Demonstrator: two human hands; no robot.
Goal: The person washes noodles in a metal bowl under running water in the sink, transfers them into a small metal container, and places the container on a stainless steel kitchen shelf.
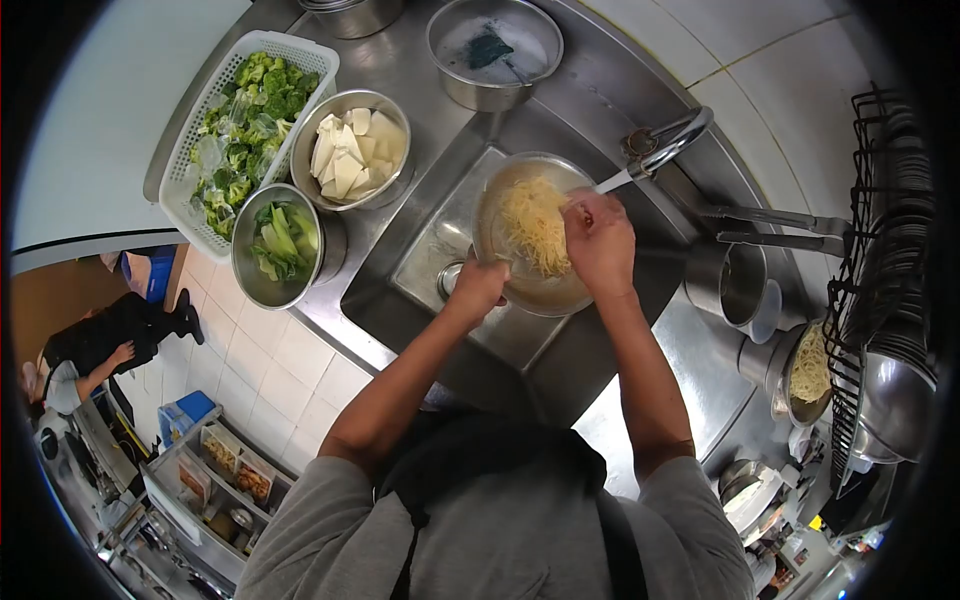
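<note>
A metal bowl (560, 295) of pale yellow shreds (537, 222) in liquid is held over the sink (420, 225). My left hand (481, 289) grips the bowl's lower left rim, its fingers wrapped round the edge. At the bowl's right side, my right hand (597, 232) is closed beside the shreds, under the end of the faucet (660, 155); whatever its fingers hold is hidden. Water from the faucet cannot be made out clearly.
Left of the sink stand a white basket of broccoli (325, 62), a bowl of white slices (350, 155) and a bowl of greens (285, 245). A soapy pot (495, 50) stands behind. Right are pots (745, 280) and a rack (855, 300). Another person (110, 335) is far left.
</note>
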